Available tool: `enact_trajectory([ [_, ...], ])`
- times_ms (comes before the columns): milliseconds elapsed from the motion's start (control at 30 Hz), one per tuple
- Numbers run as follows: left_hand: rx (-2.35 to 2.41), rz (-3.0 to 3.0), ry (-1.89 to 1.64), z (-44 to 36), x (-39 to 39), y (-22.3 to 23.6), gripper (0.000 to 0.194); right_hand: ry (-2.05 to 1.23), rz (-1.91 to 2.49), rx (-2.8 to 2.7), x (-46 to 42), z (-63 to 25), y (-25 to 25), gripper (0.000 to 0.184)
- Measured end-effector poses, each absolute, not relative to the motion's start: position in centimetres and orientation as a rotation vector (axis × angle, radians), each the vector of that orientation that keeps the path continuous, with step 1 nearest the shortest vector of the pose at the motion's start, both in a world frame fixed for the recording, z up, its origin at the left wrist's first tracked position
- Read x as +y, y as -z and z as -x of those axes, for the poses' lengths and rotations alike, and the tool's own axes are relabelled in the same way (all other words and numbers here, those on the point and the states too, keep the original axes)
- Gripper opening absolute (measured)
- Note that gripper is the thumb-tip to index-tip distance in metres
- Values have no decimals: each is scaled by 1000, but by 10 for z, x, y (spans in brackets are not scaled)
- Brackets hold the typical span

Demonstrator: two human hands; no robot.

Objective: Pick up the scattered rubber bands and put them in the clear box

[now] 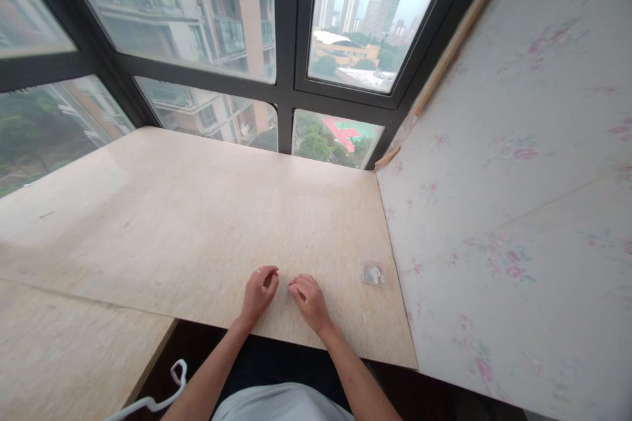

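Note:
My left hand (259,293) rests on the pale tabletop (212,223) near its front edge. Its fingers curl toward the thumb in a loose pinch, and a thin ring seems to sit on one finger. Just to the right, a small gap away, my right hand (310,299) is bent inward with thumb and fingers drawn together. Whatever either hand may hold is too small or hidden to make out. A small clear plastic box (372,273) with white pieces inside lies to the right of my right hand, untouched by it.
Dark-framed windows (286,33) border the table's far and left sides. On the right stands a wall with flowered paper (503,210). A white cable-like loop (178,375) shows below the front edge at lower left, beside a second tabletop section (64,348).

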State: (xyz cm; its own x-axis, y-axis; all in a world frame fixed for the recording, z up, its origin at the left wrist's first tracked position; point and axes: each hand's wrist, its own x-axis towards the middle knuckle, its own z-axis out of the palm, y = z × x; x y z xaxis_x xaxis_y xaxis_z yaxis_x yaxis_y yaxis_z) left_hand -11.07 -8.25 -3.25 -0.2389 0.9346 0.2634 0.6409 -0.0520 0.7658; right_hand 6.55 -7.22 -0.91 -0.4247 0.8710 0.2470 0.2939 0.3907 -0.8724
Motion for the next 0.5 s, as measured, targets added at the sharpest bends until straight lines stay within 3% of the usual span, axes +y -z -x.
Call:
enact_trajectory([
  [133, 1902, -1760, -1094, 108, -83, 27, 20, -1100, 988, -1903, -75, -76, 10, 21],
  [233, 1911, -1853, -823, 95, -94, -2, 24, -1203, 1011, -1821, -76, -91, -4, 25],
  [367, 1712, -1928, -468, 70, -126, -67, 24, -1279, 1006, -1506, -69, -124, -76, 26],
  [500, 1491, -1805, -548, 67, -179, -97, 19, -814, 950, -1348, -78, -189, -169, 28],
])
